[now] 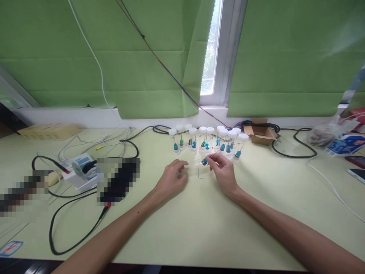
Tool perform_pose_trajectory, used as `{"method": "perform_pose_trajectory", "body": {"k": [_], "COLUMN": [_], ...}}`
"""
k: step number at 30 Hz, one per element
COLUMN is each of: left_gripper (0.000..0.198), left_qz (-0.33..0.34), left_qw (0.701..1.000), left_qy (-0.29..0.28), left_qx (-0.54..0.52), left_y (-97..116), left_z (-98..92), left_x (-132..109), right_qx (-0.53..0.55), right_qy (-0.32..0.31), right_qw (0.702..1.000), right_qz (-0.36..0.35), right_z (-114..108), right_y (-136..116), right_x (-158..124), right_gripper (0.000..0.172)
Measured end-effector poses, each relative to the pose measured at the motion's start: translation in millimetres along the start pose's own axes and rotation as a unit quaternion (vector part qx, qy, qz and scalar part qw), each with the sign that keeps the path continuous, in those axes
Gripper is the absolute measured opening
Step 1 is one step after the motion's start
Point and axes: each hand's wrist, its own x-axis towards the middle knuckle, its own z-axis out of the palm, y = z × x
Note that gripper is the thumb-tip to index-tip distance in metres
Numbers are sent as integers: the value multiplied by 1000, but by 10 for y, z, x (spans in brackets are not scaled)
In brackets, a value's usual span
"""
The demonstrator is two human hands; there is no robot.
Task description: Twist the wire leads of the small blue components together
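My left hand [173, 176] is curled with its fingers bent around one end of a clear tube [194, 163], whose outline is faint. My right hand [224, 171] pinches a small blue part with thin metal legs [204, 161] between thumb and fingertips, close to the tube's other end. Whether the part is inside the tube or only beside it, I cannot tell. On the table between my hands lies a small L-shaped hex key [200, 174]. Just behind them stand several clear tubes with white caps [209, 130], holding blue or green parts.
An open cardboard box [260, 134] sits behind on the right, near black cables [296, 156]. At left are a white power strip [82, 177], a pixelated dark object [119, 180] and a yellowish block [49, 131]. Phones [357, 174] lie at the right edge.
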Motion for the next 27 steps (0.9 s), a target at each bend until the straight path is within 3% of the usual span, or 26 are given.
{"method": "perform_pose_trajectory", "body": {"k": [11, 27], "left_gripper": [28, 28], "left_qz": [-14, -23], "left_qw": [1000, 999], "left_qy": [18, 34], "left_qx": [-16, -24], "left_y": [-8, 0], "left_z": [32, 47], "left_x": [-5, -25], "right_qx": [30, -6], "right_qy": [-24, -24], "right_qw": [999, 997], "right_qz": [9, 72], "right_z": [25, 13], "right_y": [-32, -61], "right_x": [-6, -1], "right_gripper": [13, 31]}}
